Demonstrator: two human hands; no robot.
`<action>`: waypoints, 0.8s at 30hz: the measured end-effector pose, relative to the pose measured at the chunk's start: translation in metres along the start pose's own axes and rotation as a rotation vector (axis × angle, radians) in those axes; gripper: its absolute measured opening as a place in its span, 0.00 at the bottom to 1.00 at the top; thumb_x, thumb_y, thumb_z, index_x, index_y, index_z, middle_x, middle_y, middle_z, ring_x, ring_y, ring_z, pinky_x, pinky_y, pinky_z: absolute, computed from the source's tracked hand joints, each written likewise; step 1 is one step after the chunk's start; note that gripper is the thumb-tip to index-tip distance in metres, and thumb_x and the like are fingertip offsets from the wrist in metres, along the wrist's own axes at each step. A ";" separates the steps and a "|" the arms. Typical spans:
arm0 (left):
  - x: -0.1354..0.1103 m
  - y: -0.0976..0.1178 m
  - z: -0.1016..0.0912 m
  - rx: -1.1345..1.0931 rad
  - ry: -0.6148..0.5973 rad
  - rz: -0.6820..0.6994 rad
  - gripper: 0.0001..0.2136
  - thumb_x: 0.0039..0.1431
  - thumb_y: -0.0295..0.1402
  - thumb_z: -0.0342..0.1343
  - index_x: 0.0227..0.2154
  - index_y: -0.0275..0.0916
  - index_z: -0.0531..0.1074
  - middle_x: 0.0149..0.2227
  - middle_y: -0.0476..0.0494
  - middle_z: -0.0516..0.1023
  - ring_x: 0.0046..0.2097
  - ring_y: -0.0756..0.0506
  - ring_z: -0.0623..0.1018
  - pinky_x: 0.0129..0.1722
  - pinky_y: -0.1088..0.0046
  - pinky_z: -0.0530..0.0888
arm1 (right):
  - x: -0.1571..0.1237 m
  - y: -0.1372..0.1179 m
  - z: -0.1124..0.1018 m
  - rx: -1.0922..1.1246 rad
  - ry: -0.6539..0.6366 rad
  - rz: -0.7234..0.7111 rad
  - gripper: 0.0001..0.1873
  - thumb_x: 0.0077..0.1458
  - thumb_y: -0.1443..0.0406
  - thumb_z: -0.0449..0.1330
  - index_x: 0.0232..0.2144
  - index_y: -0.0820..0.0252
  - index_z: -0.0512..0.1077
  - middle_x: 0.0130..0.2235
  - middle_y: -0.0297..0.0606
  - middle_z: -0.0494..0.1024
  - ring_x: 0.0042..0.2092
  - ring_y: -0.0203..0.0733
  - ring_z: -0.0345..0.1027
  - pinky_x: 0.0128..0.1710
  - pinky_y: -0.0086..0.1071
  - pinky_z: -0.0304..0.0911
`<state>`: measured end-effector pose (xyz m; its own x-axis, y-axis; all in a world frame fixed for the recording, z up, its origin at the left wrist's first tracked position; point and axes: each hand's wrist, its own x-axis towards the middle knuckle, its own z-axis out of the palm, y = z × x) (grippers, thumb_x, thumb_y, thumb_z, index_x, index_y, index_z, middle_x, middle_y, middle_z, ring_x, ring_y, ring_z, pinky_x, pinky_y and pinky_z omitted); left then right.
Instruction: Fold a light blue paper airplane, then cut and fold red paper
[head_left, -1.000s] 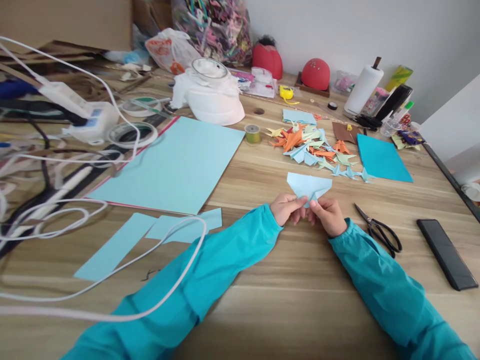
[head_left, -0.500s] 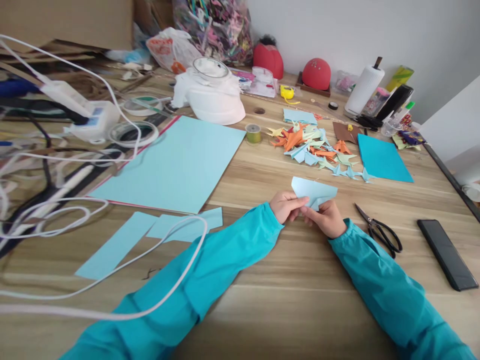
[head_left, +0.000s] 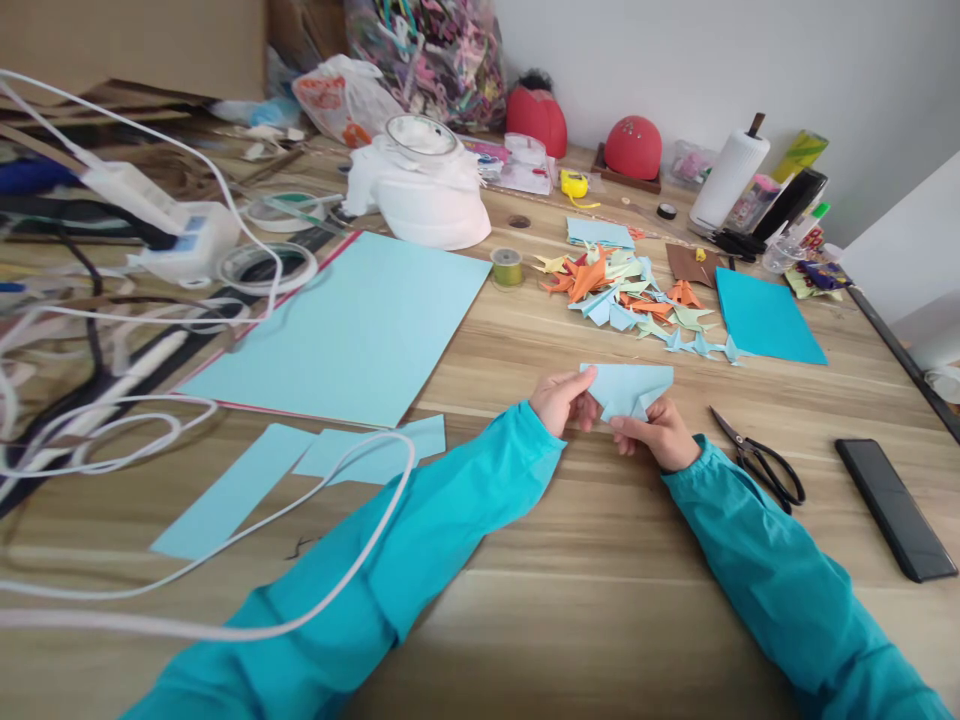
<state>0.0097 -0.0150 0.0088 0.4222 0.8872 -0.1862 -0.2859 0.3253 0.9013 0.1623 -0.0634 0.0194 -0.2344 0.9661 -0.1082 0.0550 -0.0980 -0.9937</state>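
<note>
A small, partly folded piece of light blue paper (head_left: 628, 386) is held above the wooden table, its straight edge facing away from me. My left hand (head_left: 562, 402) pinches its left corner, thumb on top. At its lower right side, my right hand (head_left: 656, 436) grips the paper near the folded flaps, with the thumb over the front. Fingers underneath are partly hidden by the paper and thumbs. Beyond the hands lies a pile of folded paper cranes (head_left: 611, 285) in orange, blue, green and yellow.
Black-handled scissors (head_left: 757, 460) and a phone (head_left: 894, 508) lie to the right. A large light blue sheet (head_left: 345, 330) and cut paper strips (head_left: 232, 490) are at left. A white cable (head_left: 405, 480) loops across my left sleeve. A thread spool (head_left: 507, 268) stands behind the hands.
My left hand has shifted slightly left, its thumb moving from the paper's lower middle to its left corner. The paper has turned a little, and its folded flaps show more.
</note>
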 end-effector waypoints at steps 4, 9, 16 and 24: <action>-0.003 0.002 0.002 0.052 -0.004 0.048 0.25 0.45 0.55 0.53 0.11 0.35 0.64 0.11 0.49 0.66 0.13 0.54 0.65 0.13 0.77 0.58 | 0.000 -0.001 0.001 -0.008 0.006 -0.013 0.18 0.43 0.54 0.64 0.15 0.63 0.72 0.14 0.33 0.71 0.16 0.31 0.62 0.17 0.25 0.60; -0.010 0.008 0.007 0.251 -0.024 0.022 0.22 0.39 0.49 0.61 0.12 0.35 0.64 0.11 0.51 0.66 0.14 0.55 0.64 0.14 0.78 0.59 | 0.000 0.001 0.001 0.012 0.002 -0.033 0.18 0.44 0.54 0.63 0.18 0.64 0.73 0.15 0.33 0.72 0.17 0.31 0.64 0.18 0.25 0.61; -0.010 0.008 0.007 0.255 0.013 0.027 0.21 0.42 0.49 0.58 0.13 0.35 0.65 0.11 0.51 0.65 0.13 0.55 0.64 0.14 0.78 0.58 | 0.002 0.008 0.000 0.096 0.155 0.050 0.23 0.47 0.51 0.60 0.14 0.65 0.72 0.13 0.35 0.71 0.15 0.29 0.60 0.15 0.23 0.56; -0.014 0.007 0.011 0.306 -0.131 0.041 0.15 0.35 0.41 0.65 0.14 0.33 0.69 0.13 0.52 0.67 0.15 0.56 0.64 0.15 0.79 0.60 | 0.003 0.003 0.003 0.003 0.160 0.025 0.27 0.48 0.48 0.57 0.12 0.64 0.70 0.12 0.34 0.69 0.14 0.29 0.59 0.14 0.24 0.54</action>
<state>0.0115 -0.0288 0.0224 0.5283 0.8415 -0.1133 -0.0416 0.1589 0.9864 0.1589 -0.0618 0.0159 -0.0752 0.9890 -0.1272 0.0559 -0.1232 -0.9908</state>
